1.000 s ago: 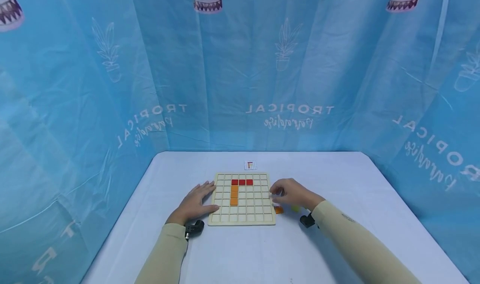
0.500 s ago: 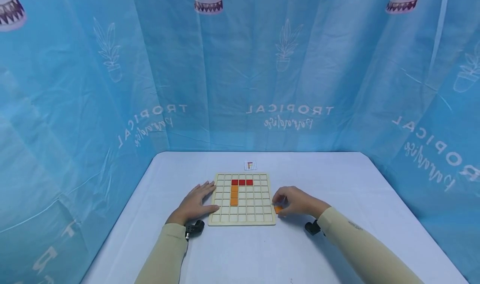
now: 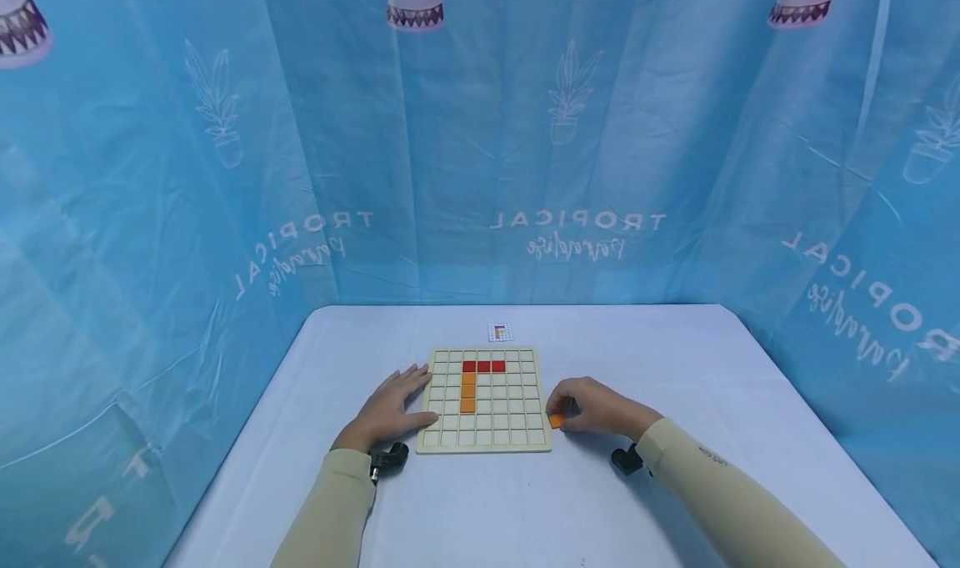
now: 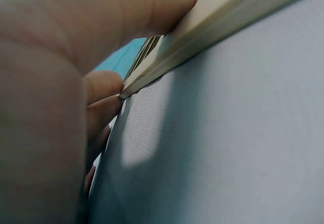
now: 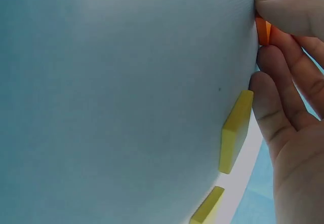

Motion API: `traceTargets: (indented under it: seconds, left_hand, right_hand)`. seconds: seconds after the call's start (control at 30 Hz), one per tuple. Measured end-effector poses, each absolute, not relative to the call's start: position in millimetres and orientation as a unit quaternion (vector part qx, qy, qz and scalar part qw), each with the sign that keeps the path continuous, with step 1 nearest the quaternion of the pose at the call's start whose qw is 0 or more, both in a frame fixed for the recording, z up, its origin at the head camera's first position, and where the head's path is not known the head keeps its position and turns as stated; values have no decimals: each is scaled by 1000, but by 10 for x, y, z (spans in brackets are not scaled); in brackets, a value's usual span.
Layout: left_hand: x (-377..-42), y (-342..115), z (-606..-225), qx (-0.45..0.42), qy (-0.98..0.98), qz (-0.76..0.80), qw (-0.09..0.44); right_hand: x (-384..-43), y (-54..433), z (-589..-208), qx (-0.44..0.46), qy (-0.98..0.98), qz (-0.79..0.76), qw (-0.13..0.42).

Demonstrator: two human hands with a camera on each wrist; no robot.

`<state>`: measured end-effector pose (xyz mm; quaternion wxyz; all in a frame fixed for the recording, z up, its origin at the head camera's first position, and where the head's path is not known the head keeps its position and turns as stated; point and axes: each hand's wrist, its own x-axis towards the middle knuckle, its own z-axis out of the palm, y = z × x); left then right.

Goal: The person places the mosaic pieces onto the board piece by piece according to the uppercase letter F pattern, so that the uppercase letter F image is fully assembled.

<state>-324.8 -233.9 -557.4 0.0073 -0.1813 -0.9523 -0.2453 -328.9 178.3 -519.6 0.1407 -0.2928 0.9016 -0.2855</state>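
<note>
A pale square grid board (image 3: 517,434) lies on the table; three red tiles (image 3: 483,367) form a row in it, and orange tiles (image 3: 468,391) run down in a column beneath the leftmost red one. My left hand (image 3: 390,405) rests at the board's left edge, thumb on the rim and fingers spread along the side. Just off the board's right edge, my right hand (image 3: 596,405) pinches a loose orange tile (image 5: 263,31) at the table surface between thumb and fingers. In the right wrist view, a yellow tile (image 5: 236,133) lies beside the lower fingertips.
Another yellow tile (image 5: 207,207) lies nearer the wrist in the right wrist view. Behind the board is a small pattern card (image 3: 500,332) with a coloured grid. Blue curtains (image 3: 480,134) surround the white table (image 3: 480,510) at the back and sides.
My right hand has moved slightly toward me and right, from beside the board's edge down onto the loose orange tile, and now pinches it. The left hand stays in place.
</note>
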Motion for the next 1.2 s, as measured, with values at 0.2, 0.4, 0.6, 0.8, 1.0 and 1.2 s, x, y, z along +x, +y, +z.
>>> traceTargets:
  seconds: [0.2,0.4,0.6,0.8,1.0,1.2]
  left_hand:
    - [-3235,-2333,-5554,-179,-951,-251,8]
    - [-3230,-2340,-5550,-177,-952,-250,1]
    - [-3236,-2344,-5565,-180,-952,-248,-1]
    - [-3237,-2340,-5574,-181,-951,-251,1]
    - [-3240,-2337,-5586,-183,-949,-255,6]
    - [-3247,-2344,-5589,-174,-952,-251,3]
  right_hand:
    - [-3298,1800,-5212,-295,901,-290,129]
    - [-3342,1826,-5224,-286,906,-291,113]
    - [-3403,1846,-5256,-261,922,-275,83]
    - [-3445,1830,-5244,-220,933,-276,68]
    - [-3460,1821,-5236,-203,936,-280,65]
    - [-3500,1764,-5212,-201,938,-278,45]
